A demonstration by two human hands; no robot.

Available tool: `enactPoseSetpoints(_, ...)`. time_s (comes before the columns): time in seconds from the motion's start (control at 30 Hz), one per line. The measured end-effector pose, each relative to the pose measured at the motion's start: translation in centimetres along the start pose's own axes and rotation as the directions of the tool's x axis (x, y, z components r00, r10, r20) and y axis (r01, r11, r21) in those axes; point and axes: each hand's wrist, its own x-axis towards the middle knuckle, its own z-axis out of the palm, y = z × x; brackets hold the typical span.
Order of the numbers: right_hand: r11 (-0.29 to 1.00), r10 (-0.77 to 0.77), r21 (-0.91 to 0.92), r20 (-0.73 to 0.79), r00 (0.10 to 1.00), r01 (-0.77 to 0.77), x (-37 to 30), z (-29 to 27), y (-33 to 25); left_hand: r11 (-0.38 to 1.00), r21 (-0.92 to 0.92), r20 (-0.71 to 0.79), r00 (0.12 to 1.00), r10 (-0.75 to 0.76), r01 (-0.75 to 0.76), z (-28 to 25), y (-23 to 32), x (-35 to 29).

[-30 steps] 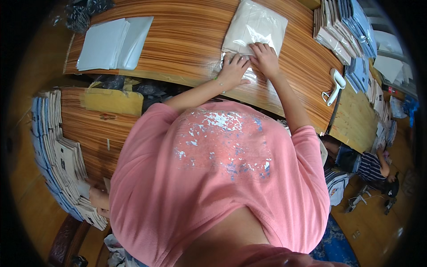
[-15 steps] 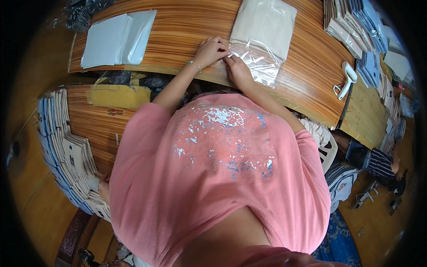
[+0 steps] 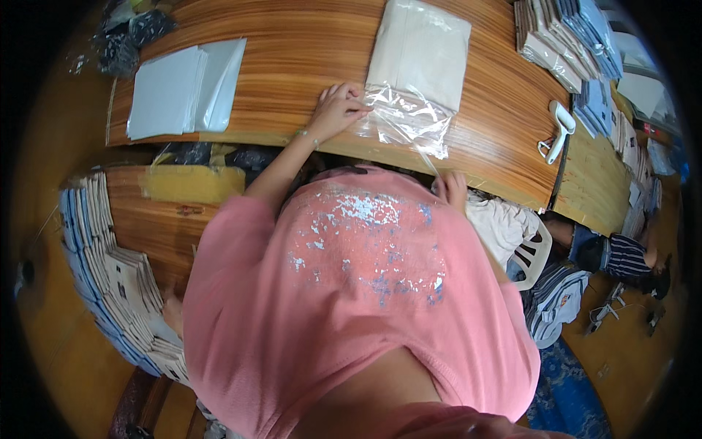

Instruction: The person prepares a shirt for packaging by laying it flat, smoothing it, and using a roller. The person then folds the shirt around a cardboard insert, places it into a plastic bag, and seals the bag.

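Observation:
A folded cream garment [image 3: 420, 51] lies flat on the table in a clear plastic bag [image 3: 431, 132], whose loose, shiny end points toward me. At the near left corner of that end, my left hand [image 3: 338, 115] rests on the table and pinches the plastic. My right hand [image 3: 451, 190] is at the table's front edge, fingers closed, partly hidden behind my sleeve. From it a thin pale strip [image 3: 423, 156] stretches taut back toward the bag's open end.
A stack of white sheets [image 3: 164, 95] lies at the left of the table [image 3: 292, 66]. A white handheld device [image 3: 561, 132] sits at the right, near bagged folded garments [image 3: 548, 47]. More folded garments [image 3: 135, 282] line the lower left. A person in a striped top [image 3: 629, 256] is at the far right.
My right hand has moved from beside my left hand toward me and to the right, drawing the thin strip out from the bag. My left hand stays at the bag's corner.

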Motion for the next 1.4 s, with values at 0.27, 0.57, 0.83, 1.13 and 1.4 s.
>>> enactPoseSetpoints(0.27, 0.827, 0.561, -0.142, 0.261, 0.786, -0.544, -14.1, -3.6, 2.9, 0.975, -0.160, -0.080, 0.986, 0.144, -0.156, -0.8, -1.2, 2.7)
enactPoseSetpoints(0.57, 0.804, -0.495, -0.350, 0.053, 0.867, 0.481, 12.8, -4.5, 6.7, 0.794, 0.204, 0.142, 0.820, 0.555, -0.573, -2.6, -2.4, 4.9)
enactPoseSetpoints(0.83, 0.699, -0.584, -0.329, 0.251, 0.772, 0.635, 14.6, -3.8, 7.2, 0.792, 0.146, 0.296, 0.790, 0.537, -0.593, -2.4, -3.0, 5.4)
enactPoseSetpoints(1.13, 0.857, -0.433, -0.263, 0.101, 0.896, 0.444, 13.9, -3.3, 4.7, 0.798, 0.297, 0.309, 0.843, 0.440, -0.525, -1.4, -0.9, 5.7)
enactPoseSetpoints(1.4, 0.849, 0.317, 0.477, -0.117, 0.941, -0.227, 16.8, -0.6, 6.6, 0.963, -0.208, -0.145, 0.968, -0.204, 0.172, 0.5, -0.1, 7.2)
